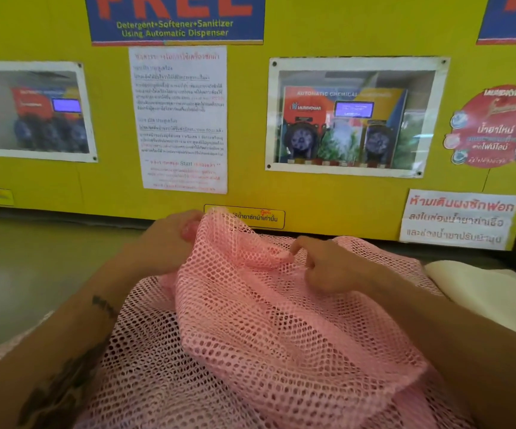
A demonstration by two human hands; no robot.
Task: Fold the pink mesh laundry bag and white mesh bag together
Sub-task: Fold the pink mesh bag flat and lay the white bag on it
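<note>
- The pink mesh laundry bag (266,329) lies heaped across the tabletop (34,274), its top edge lifted.
- Left hand (167,239) grips the raised corner; right hand (321,264) pinches the mesh beside it.
- The mesh looks light, limp and snag-prone; corners and seams are probably the best holds.
- White fabric (479,289), possibly the white mesh bag, lies at right.

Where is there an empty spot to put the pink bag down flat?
The grey counter top is bare left of the left hand, below the yellow wall. The middle is crowded by the pink mesh bag and both hands; the right hand pinches it. A white cloth fills the right.
</note>
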